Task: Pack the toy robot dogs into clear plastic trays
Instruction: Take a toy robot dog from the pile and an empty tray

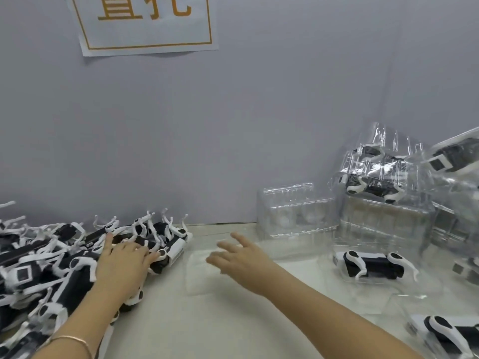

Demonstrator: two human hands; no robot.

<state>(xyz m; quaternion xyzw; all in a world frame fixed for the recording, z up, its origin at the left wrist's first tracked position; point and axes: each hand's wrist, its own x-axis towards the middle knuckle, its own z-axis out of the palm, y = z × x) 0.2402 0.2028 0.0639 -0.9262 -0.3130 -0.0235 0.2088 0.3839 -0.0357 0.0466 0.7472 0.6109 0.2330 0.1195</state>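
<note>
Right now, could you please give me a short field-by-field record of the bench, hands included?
left hand: rests on the pile of toy dogs, fingers fairly straight
right hand: open, fingers spread, over the empty tray; contact unclear
spare trays: stacked by the wall, right of centre
packed tray: holds one dog, lying at the right
packed stack: more filled trays, piled behind it
sign: paper, on the wall
</note>
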